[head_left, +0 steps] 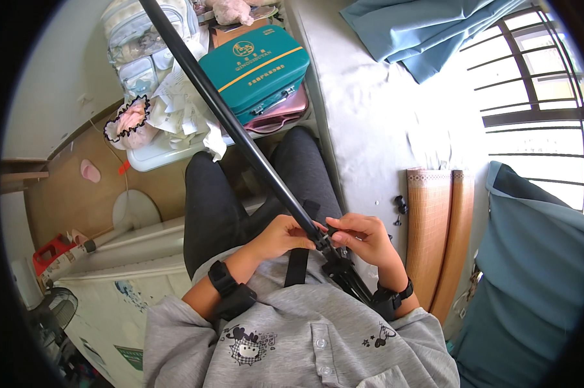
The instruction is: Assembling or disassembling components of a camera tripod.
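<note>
A long black tripod stand (240, 136) slants across my lap, from the upper left down to its folded legs (348, 279) against my shirt. My left hand (280, 237) is closed on the pole at a black collar, thumb and fingertips pressed to it. On the other side of that collar, my right hand (364, 238) pinches a small black knob (331, 231); its thumb and fingers hide part of it. A black strap (297, 265) hangs beside the pole, between the stand and my shirt.
A green case (256, 71) rests on a pink bag (285, 113) ahead, beside papers (182, 107) and a pale backpack (146, 48). To the right are a bed (363, 123), rolled bamboo mats (427, 239), a small black item (401, 205) and blue curtains (524, 278). A fan (59, 307) stands lower left.
</note>
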Demonstrator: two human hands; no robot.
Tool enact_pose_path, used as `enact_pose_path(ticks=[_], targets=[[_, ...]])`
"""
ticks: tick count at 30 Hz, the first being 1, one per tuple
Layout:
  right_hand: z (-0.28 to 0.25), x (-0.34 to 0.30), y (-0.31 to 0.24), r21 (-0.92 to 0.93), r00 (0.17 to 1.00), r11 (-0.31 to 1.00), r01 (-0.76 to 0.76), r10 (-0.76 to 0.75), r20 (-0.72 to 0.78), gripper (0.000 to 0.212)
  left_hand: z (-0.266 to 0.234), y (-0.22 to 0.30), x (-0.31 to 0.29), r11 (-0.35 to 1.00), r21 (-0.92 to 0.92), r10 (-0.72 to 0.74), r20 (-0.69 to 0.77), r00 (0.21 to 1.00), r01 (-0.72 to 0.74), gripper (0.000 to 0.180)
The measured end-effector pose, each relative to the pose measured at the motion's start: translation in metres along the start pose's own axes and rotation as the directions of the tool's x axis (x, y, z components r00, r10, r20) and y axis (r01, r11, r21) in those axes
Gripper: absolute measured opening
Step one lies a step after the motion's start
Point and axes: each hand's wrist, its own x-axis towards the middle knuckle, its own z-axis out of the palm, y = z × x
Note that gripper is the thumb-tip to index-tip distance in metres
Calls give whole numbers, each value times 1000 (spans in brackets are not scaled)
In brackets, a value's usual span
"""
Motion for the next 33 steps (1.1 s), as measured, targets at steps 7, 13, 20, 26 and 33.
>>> enact_pose_path(ticks=[7,13,20,26,33], targets=[[-2,6,7,39,993,998,53,-56,99,17,-1,-6,-3,996,-90,-9,-22,1000,7,35],[-3,2,0,51,991,999,3,-10,134,23,-1,-6,1,993,-116,22,33,999,-18,34],[-10,-3,-1,6,982,1000,4,-5,188,31,1,-1,-1,998,-55,20,38,999,-18,32],[-10,3,-9,-81,980,996,33,-17,196,28,0,-1,-1,999,-36,21,37,999,-19,32],[-10,15,-17,-420,955,890,179,-55,291,16,-2,-7,-1,998,-57,18,34,999,-16,34]])
